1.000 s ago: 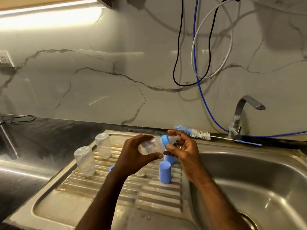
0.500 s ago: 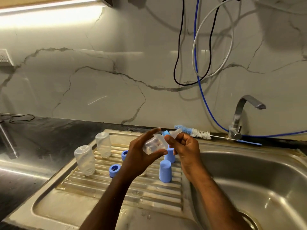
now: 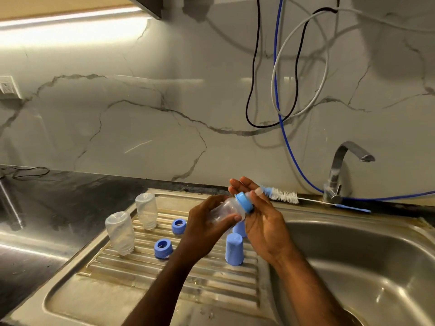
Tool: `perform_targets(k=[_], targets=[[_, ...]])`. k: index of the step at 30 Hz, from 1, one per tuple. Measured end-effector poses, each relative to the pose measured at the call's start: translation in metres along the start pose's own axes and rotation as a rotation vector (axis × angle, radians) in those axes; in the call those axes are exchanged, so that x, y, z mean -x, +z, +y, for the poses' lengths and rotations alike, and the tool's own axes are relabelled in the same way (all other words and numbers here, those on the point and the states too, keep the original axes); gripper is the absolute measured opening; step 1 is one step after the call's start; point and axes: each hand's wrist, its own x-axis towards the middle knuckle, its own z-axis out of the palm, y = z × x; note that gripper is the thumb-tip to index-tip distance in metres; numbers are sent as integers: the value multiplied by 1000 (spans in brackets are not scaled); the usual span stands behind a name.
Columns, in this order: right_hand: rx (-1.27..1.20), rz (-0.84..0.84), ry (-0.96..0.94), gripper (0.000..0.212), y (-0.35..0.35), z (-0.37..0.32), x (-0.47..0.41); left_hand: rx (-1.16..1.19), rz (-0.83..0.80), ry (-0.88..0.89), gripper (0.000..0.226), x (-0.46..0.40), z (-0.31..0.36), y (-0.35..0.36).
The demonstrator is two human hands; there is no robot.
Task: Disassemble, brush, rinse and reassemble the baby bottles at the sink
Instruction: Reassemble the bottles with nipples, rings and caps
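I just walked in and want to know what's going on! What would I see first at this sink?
First, two hands in the middle: the left hand grips a clear baby bottle while the right hand is on its blue ring. Left of them, two clear bottles stand upside down on the ribbed draining board, with blue rings and a blue cap. Behind, a bottle brush lies by the tap.

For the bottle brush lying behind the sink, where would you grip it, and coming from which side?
Grip the bottle brush by its thin blue handle end, reaching from above on the faucet side. It lies flat along the back ledge of the sink, bristles pointing toward the right hand; the handle is the bare part, though the faucet base crowds it.
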Motion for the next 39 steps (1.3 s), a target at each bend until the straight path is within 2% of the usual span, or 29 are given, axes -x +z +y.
perform_targets(k=[2, 6, 8, 11, 12, 16, 18, 20, 22, 23, 26, 29, 31, 34, 36, 39], targets=[[-24, -33, 50, 46, -6, -1, 2, 95, 44, -55, 50, 0, -1, -1], [191, -28, 5, 40, -3, -2, 1, 230, 71, -117, 47, -1, 6, -5], [233, 33, -42, 50, 1, -1, -1, 231, 29, -104, 41, -1, 7, -5], [230, 116, -49, 90, -2, 4, -5, 223, -32, -93, 51, 0, 5, -6], [237, 134, -50, 94, -3, 6, -6, 208, -45, -95, 54, 0, 4, -6], [297, 58, -44, 79, 4, 15, -3, 152, -64, -71, 58, 0, 2, -7], [218, 18, 3, 88, 7, 15, -2, 139, -31, -45, 54, -1, 1, -10], [132, -16, 54, 96, 5, 11, -1, 187, 8, -93, 44, -1, 3, -11], [163, -18, 69, 89, 4, 7, 1, 262, 5, -182, 38, -1, 7, -12], [194, 12, 61, 77, 5, 5, 0, 281, -6, -206, 36, -1, 8, -11], [217, 128, 27, 43, 6, 6, -1, 141, -12, -110, 35, -1, 2, -8], [261, 209, 11, 36, 5, 13, -1, -75, 3, -2, 54, -1, -5, -8], [291, 224, 10, 36, 6, 13, 0, -116, 3, 21, 57, -2, -8, -10], [230, 149, 39, 38, 7, 12, -3, 107, -47, -110, 39, -3, -2, -13], [183, 113, 57, 46, 9, 12, -2, 312, -112, -295, 42, -3, 6, -15], [172, 78, 64, 72, 10, 17, -2, 421, -208, -450, 50, -4, 8, -21]])
